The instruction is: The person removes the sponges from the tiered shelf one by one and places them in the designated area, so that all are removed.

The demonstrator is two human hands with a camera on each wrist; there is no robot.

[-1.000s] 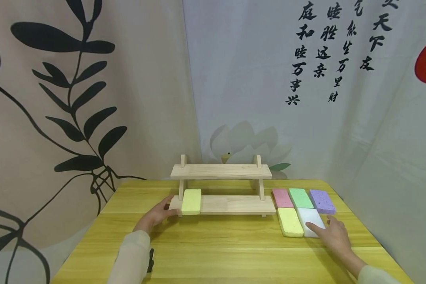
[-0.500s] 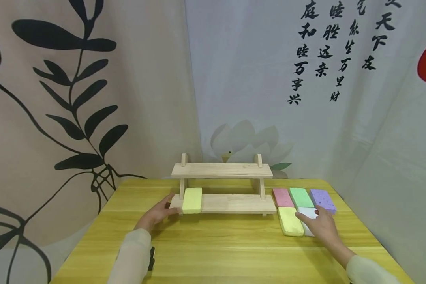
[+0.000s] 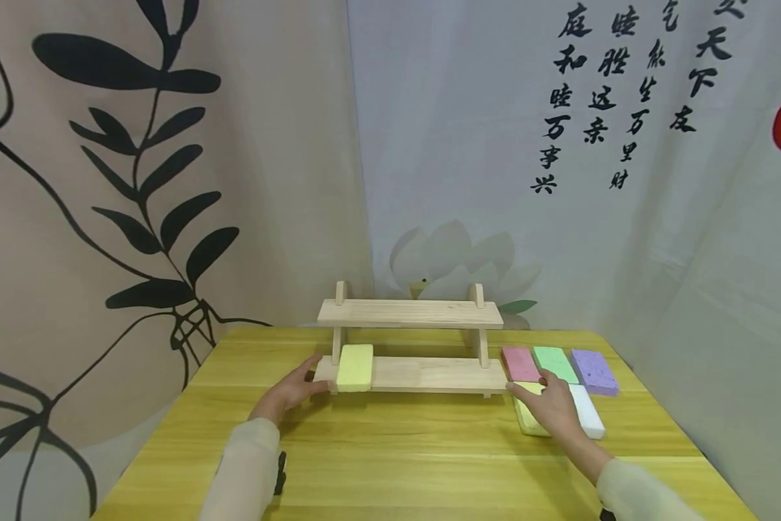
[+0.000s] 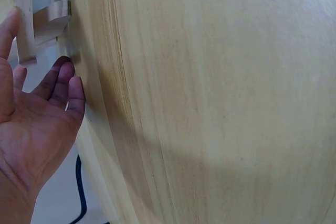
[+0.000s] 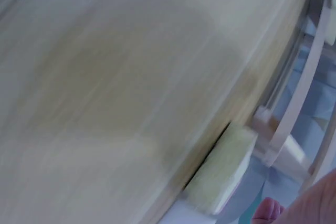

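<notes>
A two-tier wooden shelf [image 3: 442, 375] stands at the back of the table, with a pale yellow sponge block [image 3: 355, 367] on its lower board. My left hand [image 3: 290, 393] holds that board's left end, thumb at the front edge and a finger behind; in the left wrist view the other fingers hang loosely curled. My right hand [image 3: 555, 407] hovers over a second yellow block [image 3: 527, 422], partly covering it, thumb and fingers spread and nothing held. In the right wrist view this yellow block [image 5: 223, 169] shows beside the fingertips [image 5: 266, 209].
Behind the right hand lie pink [image 3: 519, 362], green [image 3: 555, 363] and purple [image 3: 595, 372] sponge blocks in a row. A white block [image 3: 587, 411] lies right of the yellow one. A printed curtain [image 3: 286, 181] hangs behind the wooden table [image 3: 390, 463].
My right hand has moved left, from beside the white block across it to the front yellow block. The left hand keeps its place at the shelf's end.
</notes>
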